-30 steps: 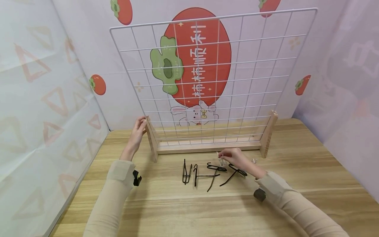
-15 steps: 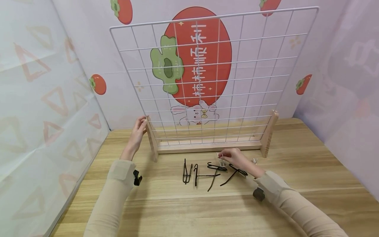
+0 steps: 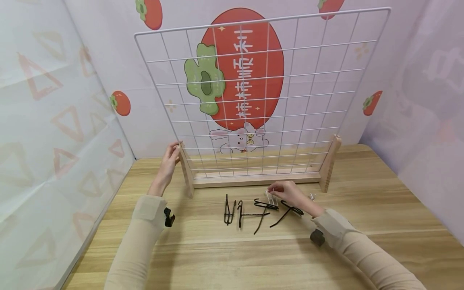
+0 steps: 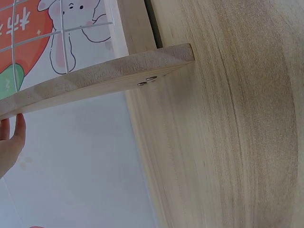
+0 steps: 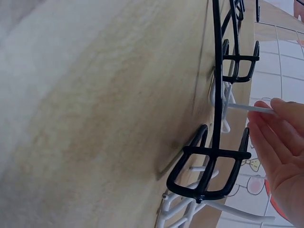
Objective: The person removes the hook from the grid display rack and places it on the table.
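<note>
My left hand (image 3: 168, 162) holds the top of the left wooden upright (image 3: 186, 171) of a stand. In the left wrist view, its fingertips (image 4: 19, 124) meet the edge of that wood. My right hand (image 3: 288, 192) pinches the prong of a white wire hook (image 3: 272, 199) low over the table, in front of the stand. From the right wrist, that prong (image 5: 251, 108) shows between thumb and fingers. Several black display hooks (image 3: 262, 204) lie just in front, the nearest ones beside my right hand. More white hooks (image 3: 311, 197) lie behind my right wrist, partly hidden.
A white wire grid panel (image 3: 266, 96) stands tilted in the wooden base (image 3: 253, 182) near the table's back. The wood-grain table (image 3: 232, 262) stretches toward me. Printed cloth backdrops (image 3: 87, 121) close in the left, back and right.
My right hand has shifted very slightly, and the white hook in its fingers has tilted a little. My left hand stays on the upright.
</note>
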`<state>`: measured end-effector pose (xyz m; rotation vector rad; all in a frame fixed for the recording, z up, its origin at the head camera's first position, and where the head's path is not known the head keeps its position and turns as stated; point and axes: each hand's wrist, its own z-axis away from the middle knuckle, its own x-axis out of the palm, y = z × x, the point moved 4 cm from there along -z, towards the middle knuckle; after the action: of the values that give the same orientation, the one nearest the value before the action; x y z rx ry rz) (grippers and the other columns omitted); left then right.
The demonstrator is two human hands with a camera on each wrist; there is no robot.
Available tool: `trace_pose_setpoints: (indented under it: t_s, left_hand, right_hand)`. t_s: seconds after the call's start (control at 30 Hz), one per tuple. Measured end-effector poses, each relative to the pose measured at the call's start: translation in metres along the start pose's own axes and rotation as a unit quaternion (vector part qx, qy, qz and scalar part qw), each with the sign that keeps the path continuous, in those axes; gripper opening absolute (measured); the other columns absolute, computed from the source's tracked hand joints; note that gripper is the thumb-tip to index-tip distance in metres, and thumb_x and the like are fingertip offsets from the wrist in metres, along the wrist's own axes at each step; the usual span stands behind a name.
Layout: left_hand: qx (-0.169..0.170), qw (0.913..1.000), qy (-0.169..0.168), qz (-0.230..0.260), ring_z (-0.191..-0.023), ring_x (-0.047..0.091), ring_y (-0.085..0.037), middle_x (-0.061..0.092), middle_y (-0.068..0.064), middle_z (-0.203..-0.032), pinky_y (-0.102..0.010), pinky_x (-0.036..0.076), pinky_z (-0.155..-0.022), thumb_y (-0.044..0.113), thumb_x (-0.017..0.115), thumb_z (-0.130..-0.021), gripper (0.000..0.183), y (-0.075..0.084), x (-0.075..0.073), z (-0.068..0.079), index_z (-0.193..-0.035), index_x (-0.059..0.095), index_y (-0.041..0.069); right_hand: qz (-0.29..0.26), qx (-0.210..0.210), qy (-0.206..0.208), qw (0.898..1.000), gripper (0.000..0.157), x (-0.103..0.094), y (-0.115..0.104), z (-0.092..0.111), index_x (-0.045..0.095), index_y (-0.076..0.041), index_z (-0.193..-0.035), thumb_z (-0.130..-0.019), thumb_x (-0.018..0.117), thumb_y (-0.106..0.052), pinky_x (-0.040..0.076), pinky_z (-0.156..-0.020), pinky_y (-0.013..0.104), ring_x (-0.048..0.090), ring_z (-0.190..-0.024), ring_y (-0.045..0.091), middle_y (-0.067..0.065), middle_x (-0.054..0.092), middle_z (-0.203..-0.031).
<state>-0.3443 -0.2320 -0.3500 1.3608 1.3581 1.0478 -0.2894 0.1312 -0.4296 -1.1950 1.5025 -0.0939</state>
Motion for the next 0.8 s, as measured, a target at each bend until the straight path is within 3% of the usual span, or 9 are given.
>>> trace_pose_setpoints:
  t_s: [0.27,0.37,0.47,0.67,0.8]
  left_hand:
    - [0.006,0.9999,0.016,-0.002,-0.115,0.035,-0.023,0.039,-0.008,-0.121,-0.046,0.021,-0.103,0.025,0.039,-0.095,0.029,-0.005,-0.003,-0.003,-0.121,0.041,0.011]
    - [0.004,0.9996,0.026,-0.010,-0.115,0.035,-0.021,0.041,-0.005,-0.119,-0.046,0.022,-0.103,0.026,0.039,-0.095,0.031,-0.004,-0.004,-0.001,-0.122,0.042,0.011]
    - [0.002,0.9994,0.031,-0.017,-0.116,0.035,-0.020,0.039,-0.010,-0.125,-0.044,0.023,-0.103,0.025,0.039,-0.095,0.038,-0.002,-0.004,0.001,-0.128,0.038,0.007]
    - [0.004,0.9976,0.055,-0.041,-0.118,0.036,-0.021,0.036,-0.017,-0.131,-0.039,0.026,-0.102,0.021,0.038,-0.096,0.043,0.002,-0.002,0.013,-0.135,0.031,0.005]
    - [0.006,0.9933,0.083,-0.080,-0.122,0.034,-0.024,0.038,-0.016,-0.130,-0.037,0.027,-0.102,0.020,0.038,-0.096,0.043,0.005,0.000,0.027,-0.136,0.029,0.006]
  right_hand:
    - [0.002,0.005,0.020,1.000,0.013,-0.008,-0.004,-0.002,0.063,0.007,-0.092,-0.080,0.060,0.002,0.051,-0.069,0.025,0.062,-0.081,0.025,0.016,0.064,-0.088]
    - [0.004,-0.010,0.037,0.999,0.011,-0.014,-0.009,-0.002,0.063,0.007,-0.089,-0.079,0.061,0.003,0.052,-0.068,0.026,0.062,-0.077,0.025,0.016,0.064,-0.085]
    - [0.003,-0.019,0.052,0.998,0.011,-0.021,-0.013,-0.001,0.063,0.008,-0.088,-0.078,0.062,0.005,0.052,-0.068,0.028,0.062,-0.077,0.027,0.018,0.064,-0.084]
    - [0.023,0.001,0.062,0.998,0.013,-0.034,-0.017,0.005,0.064,0.005,-0.091,-0.079,0.062,0.002,0.051,-0.071,0.030,0.062,-0.079,0.026,0.017,0.065,-0.087]
    - [0.050,-0.014,0.081,0.995,0.015,-0.043,-0.023,0.011,0.064,0.004,-0.092,-0.078,0.063,0.001,0.051,-0.071,0.031,0.063,-0.080,0.026,0.015,0.065,-0.089]
